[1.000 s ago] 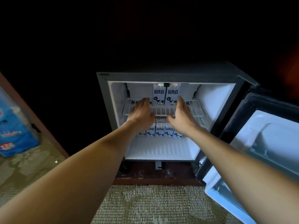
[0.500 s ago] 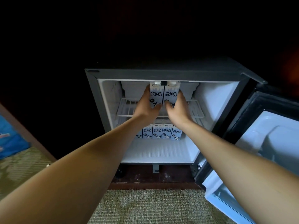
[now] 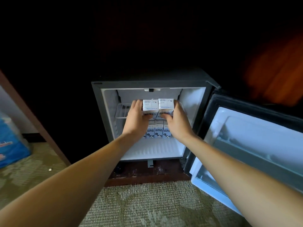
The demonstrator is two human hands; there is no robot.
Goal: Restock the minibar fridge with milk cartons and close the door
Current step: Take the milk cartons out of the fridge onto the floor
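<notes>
— How are the hands placed?

— The left hand (image 3: 137, 116) is wrapped round the left carton (image 3: 150, 106), with the fingers laid along its outer side and the thumb tucked against its front. The right hand (image 3: 177, 122) is wrapped round the right carton (image 3: 166, 106) in the same way. The two cartons are pressed side against side, so the hands are kept apart by the pair.

— Where is the pair held?

— Inside the minibar fridge (image 3: 131, 85), at the front edge of the wire shelf (image 3: 122, 111), about midway along it. The tops are tipped towards the camera. Whether the bases are resting on the shelf cannot be told, since they are hidden by the hands.

— What else is stored inside?

— A row of cartons (image 3: 158, 131) is stood upright on the fridge floor, under the shelf and towards the back. Three printed fronts are seen between the wrists. The left end of the row is covered by the left wrist.

— What room is seen around them?

— Shelf wire is seen to the left of the left hand. Ribbed floor is seen from the row to the front edge. The door (image 3: 246, 145) is swung wide open at the right, its inner liner turned upward. The fridge is set on a wooden base (image 3: 147, 175), with carpet (image 3: 147, 207) in front. A blue package (image 3: 9, 145) is seen at the far left, beyond a wooden panel (image 3: 32, 118).
</notes>
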